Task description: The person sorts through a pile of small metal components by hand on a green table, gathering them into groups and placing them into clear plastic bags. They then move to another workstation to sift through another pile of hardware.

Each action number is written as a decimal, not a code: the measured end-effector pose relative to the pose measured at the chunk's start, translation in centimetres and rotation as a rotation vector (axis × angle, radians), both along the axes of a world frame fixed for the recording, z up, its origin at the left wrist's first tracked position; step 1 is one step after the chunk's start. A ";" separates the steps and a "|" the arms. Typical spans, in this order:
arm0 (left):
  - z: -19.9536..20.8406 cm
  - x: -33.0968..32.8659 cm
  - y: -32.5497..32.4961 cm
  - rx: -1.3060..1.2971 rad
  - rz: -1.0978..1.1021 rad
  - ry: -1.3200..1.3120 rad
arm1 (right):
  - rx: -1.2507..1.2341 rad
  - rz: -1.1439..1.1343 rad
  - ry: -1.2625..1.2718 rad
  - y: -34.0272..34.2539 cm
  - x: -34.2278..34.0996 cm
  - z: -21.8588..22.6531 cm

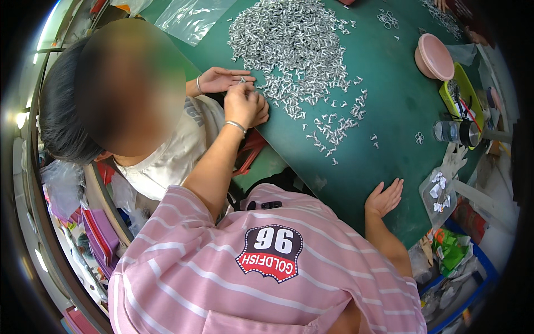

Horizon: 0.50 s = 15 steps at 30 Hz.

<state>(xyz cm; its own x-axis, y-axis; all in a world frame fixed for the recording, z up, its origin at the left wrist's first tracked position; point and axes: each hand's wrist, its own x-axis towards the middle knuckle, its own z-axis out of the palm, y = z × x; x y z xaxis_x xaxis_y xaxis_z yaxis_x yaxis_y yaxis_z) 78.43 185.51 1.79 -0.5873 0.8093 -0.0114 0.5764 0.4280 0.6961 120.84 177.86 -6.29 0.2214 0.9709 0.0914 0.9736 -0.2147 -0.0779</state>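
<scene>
At the table's left edge, my left hand (pixel 242 107) is closed, its fingers curled, with a bracelet at the wrist. A small silvery curved piece (pixel 242 80) shows at its fingertips, against the open palm of a co-worker's hand (pixel 219 81). Part of another hand (pixel 261 113) shows partly hidden behind mine. Beside these hands spreads a big heap of similar silvery pieces (pixel 289 42), with a looser scatter (pixel 332 131) running toward me. My right hand (pixel 385 197) rests open on the green tabletop (pixel 356 161), fingers stretched out, holding nothing.
A co-worker in a light shirt (pixel 178 150) sits close on my left. To the right stand a pink bowl (pixel 435 57), a yellow-green basket (pixel 461 97), a clear jar with a dark lid (pixel 456 132) and a clear tray of whitish bits (pixel 438 192). A plastic bag (pixel 194 19) lies at the far left.
</scene>
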 end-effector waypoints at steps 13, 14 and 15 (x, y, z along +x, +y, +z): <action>-0.7 4.7 1.3 0.029 -0.363 0.173 | -0.025 -0.005 0.002 0.3 -0.1 0.0; -2.7 5.4 1.1 0.039 -0.442 0.203 | -0.023 -0.004 0.004 0.3 0.0 0.1; -3.8 6.1 1.0 0.047 -0.520 0.242 | -0.024 -0.006 0.007 0.3 -0.1 0.1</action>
